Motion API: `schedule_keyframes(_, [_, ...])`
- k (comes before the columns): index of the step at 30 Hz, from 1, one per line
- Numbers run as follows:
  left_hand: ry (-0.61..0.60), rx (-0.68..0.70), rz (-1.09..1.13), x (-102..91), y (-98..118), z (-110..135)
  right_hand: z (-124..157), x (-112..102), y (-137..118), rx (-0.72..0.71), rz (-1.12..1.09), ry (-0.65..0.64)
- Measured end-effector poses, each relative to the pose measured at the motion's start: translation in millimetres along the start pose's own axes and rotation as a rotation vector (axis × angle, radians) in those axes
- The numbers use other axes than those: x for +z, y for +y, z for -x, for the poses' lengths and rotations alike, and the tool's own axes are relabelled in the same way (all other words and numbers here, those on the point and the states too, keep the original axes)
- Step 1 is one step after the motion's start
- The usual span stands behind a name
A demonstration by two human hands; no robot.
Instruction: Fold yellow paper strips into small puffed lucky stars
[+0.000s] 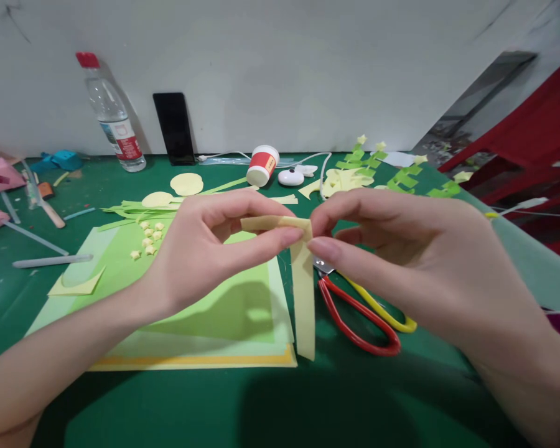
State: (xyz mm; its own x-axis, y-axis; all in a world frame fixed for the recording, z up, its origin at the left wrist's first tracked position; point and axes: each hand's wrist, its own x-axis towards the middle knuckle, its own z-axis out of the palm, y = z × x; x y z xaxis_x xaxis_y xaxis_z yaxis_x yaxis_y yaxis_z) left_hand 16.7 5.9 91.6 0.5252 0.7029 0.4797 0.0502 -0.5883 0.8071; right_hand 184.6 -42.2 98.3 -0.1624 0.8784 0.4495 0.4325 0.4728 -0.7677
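My left hand (210, 246) and my right hand (401, 249) meet above the table, both pinching a pale yellow paper strip (303, 298). The strip is folded at the top between my fingertips, one end lying across my left fingers and the long tail hanging down. Below my hands lies a stack of green and yellow paper sheets (224, 323). Several tiny folded paper stars (149, 236) sit on the sheets behind my left hand.
Red and yellow handled scissors (368, 317) lie under my right hand. A water bottle (114, 118), a black phone (173, 127) and a red-labelled cup on its side (262, 165) stand by the wall. Green and yellow paper scraps (378, 171) are scattered at the back.
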Motion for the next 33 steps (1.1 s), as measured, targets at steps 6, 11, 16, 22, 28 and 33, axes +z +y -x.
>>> schedule_keyframes(6, [0.017, -0.002, -0.011, 0.3, -0.1, -0.3, 1.0, 2.1, 1.4, -0.066, 0.080, 0.071])
schedule_keyframes(11, [0.036, -0.007, 0.004, 0.6, 0.5, 0.0, -1.6, -0.2, 3.7, -0.028, 0.034, 0.030])
schedule_keyframes(16, [0.044, 0.034, -0.069, 1.8, 2.3, 1.3, -1.0, 3.1, 1.4, -0.057, 0.083, 0.084])
schedule_keyframes(22, [0.043, 0.045, -0.080, 1.4, 4.1, 1.5, 0.5, 3.1, -0.1, -0.103, 0.125, 0.120])
schedule_keyframes(28, [0.035, 0.019, 0.028, 1.7, -1.2, -0.2, -0.8, -1.0, 0.1, -0.024, 0.034, 0.058])
schedule_keyframes(33, [0.026, 0.053, -0.044, 1.0, -2.0, -0.2, -3.4, -3.8, 1.4, 0.029, -0.020, -0.005])
